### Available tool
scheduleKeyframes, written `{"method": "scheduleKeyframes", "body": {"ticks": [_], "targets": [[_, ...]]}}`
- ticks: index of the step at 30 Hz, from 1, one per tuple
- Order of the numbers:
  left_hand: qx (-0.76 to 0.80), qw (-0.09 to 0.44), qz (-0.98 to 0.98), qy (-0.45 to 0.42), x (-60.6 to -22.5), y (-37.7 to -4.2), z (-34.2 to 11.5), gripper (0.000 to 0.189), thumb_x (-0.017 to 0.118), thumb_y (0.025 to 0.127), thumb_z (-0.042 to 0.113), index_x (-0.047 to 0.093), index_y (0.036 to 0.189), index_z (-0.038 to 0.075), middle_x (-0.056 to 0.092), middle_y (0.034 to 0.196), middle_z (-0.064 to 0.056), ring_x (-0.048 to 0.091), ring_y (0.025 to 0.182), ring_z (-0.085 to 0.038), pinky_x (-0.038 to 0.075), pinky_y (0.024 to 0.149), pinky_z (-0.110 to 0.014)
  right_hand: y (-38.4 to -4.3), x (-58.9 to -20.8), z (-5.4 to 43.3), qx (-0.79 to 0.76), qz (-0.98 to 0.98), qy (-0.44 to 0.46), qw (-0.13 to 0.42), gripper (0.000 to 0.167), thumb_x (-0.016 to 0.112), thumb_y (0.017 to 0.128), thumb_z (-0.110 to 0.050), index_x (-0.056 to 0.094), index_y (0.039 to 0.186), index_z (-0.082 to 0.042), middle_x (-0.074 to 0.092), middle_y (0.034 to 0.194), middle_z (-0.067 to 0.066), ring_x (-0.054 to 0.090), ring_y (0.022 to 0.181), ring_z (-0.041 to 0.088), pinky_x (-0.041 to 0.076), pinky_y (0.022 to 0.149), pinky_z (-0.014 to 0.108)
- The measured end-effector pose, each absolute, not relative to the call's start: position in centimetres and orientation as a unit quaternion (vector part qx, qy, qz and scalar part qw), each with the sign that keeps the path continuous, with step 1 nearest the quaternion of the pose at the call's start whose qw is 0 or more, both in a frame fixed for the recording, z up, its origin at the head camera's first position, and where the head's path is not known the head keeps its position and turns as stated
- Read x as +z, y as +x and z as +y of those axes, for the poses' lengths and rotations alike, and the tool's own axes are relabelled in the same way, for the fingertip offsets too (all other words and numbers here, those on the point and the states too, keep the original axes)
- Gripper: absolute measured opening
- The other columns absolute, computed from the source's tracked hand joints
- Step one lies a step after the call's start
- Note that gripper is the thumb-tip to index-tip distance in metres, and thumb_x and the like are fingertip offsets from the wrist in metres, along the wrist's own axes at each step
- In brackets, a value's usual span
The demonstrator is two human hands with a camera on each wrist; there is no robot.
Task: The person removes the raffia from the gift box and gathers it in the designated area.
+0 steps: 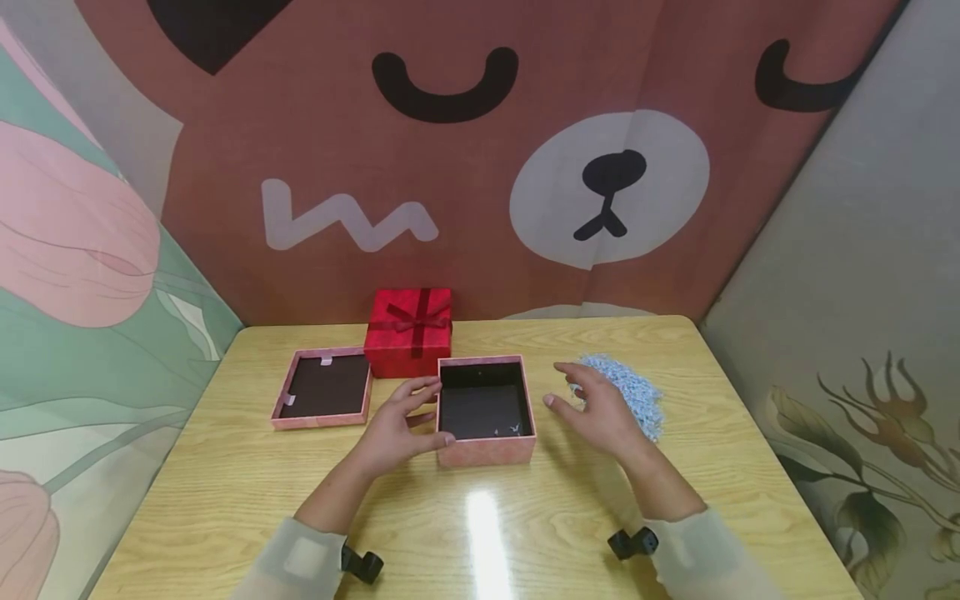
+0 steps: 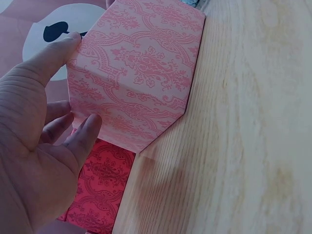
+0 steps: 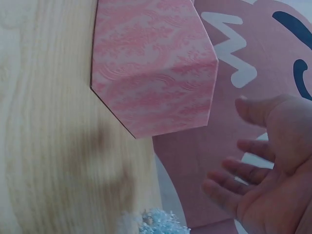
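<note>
A pink patterned box (image 1: 487,452) stands uncovered on the table, its inside black with a few pale shreds on the bottom. My left hand (image 1: 399,423) rests against its left side, thumb at the front rim and fingers spread loosely along the wall. In the left wrist view, the left fingertips (image 2: 91,124) touch the patterned side. To the right of the box, apart from it, my right hand (image 1: 596,410) hovers with relaxed fingers and holds nothing. Behind that hand lies a pile of light blue shredded paper (image 1: 637,396), partly hidden by it.
Left of the box, a pink lid (image 1: 330,418) lies with its black inside up. A red gift box (image 1: 408,333) with a dark ribbon bow stands behind, between lid and pink box. The wooden table (image 1: 240,500) meets a bear-print backdrop at its far edge.
</note>
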State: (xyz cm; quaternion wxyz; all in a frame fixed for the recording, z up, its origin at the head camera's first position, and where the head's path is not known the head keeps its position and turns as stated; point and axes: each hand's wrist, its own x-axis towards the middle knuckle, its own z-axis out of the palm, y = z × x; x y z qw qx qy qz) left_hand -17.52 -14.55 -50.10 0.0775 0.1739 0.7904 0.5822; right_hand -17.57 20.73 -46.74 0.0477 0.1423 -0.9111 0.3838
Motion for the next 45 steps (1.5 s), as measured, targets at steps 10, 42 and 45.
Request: {"method": "scheduleKeyframes", "body": {"ticks": [10,42,45], "targets": [[0.579,0.078,0.792,0.18,-50.3,-17.6,-14.7,0.083,0.094,0.078,0.017,0.054,0.151,0.017,0.043,0.155,-0.003,0.047,0.143,-0.028,0.051,0.106,-0.044,-17.1,-47.8,19.5,0.43,-0.876,0.219,0.018,0.06,0.076,0.097,-0.028,0.054,0.15,-0.008,0.051,0.154,0.015,0.057,0.131,0.04,0.053,0.103,0.054],[0.563,0.085,0.796,0.203,-50.4,-18.2,-13.6,0.088,0.094,0.077,0.02,0.051,0.154,0.017,0.039,0.159,-0.002,0.044,0.145,-0.026,0.052,0.106,-0.041,-17.0,-48.4,19.5,0.426,-0.877,0.216,-0.058,0.081,0.08,0.093,-0.034,0.042,0.158,-0.006,0.043,0.161,0.014,0.057,0.131,0.044,0.052,0.106,0.054],[0.565,0.084,0.795,0.204,-50.4,-18.4,-13.2,0.088,0.094,0.077,0.019,0.051,0.153,0.015,0.039,0.157,0.003,0.044,0.145,-0.026,0.052,0.106,-0.042,-17.1,-48.3,19.7,0.427,-0.878,0.209,-0.06,0.08,0.08,0.093,-0.034,0.042,0.158,-0.006,0.044,0.16,0.015,0.057,0.13,0.045,0.051,0.106,0.055]]}}
